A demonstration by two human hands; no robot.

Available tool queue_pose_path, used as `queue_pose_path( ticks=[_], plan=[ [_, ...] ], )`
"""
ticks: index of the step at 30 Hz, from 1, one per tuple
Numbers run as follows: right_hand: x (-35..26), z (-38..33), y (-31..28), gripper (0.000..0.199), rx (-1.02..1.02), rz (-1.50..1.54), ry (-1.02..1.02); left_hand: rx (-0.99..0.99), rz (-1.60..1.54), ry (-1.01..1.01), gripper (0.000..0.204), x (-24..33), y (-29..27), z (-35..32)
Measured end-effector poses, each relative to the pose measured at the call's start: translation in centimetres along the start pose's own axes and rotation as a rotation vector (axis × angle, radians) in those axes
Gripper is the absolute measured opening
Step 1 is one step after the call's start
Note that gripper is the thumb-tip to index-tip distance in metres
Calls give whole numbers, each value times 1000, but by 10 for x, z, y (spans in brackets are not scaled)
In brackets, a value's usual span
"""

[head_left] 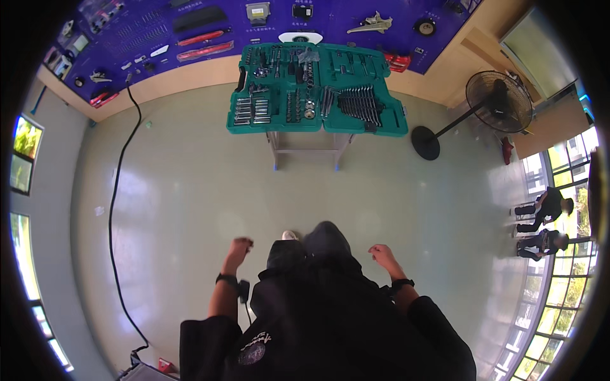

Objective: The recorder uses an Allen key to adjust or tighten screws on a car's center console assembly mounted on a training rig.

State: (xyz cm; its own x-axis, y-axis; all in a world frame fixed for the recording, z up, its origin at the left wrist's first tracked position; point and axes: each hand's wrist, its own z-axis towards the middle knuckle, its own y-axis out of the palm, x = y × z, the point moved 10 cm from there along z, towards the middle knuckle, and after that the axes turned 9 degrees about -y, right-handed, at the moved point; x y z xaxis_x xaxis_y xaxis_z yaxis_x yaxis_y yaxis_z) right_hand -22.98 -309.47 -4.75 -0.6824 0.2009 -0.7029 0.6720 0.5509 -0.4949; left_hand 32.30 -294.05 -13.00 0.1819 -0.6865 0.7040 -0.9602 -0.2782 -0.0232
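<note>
My left hand (239, 247) hangs at my side over the pale floor, fingers curled in with nothing visible in them. My right hand (381, 254) is held out on the other side, fingers loosely bent and empty. Both wrists wear dark bands. Well ahead of me an open green tool case (316, 89) lies on a small stand (306, 149), filled with sockets and a row of wrenches. Neither hand is near it.
A purple wall board (210, 28) with mounted tools runs along the far wall. A black cable (117, 190) trails across the floor on the left. A standing fan (495, 101) is at the right, and two seated people (543, 225) are by the windows.
</note>
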Motion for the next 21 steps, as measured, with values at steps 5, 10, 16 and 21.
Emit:
queue_pose_path(
  ticks=[5,10,16,21],
  plan=[
    [10,23,-19,24,125,320,259,-281,-179,57,14,209,66,76],
    [-121,128,-65,21,263,151,-113,-504,-279,12,21,330,139,121],
    [-305,269,-107,20,169,25,-338,-704,-461,-52,34,444,213,171],
    [-350,331,-111,19,169,145,-416,-683,-437,2,31,527,230,240]
  ],
)
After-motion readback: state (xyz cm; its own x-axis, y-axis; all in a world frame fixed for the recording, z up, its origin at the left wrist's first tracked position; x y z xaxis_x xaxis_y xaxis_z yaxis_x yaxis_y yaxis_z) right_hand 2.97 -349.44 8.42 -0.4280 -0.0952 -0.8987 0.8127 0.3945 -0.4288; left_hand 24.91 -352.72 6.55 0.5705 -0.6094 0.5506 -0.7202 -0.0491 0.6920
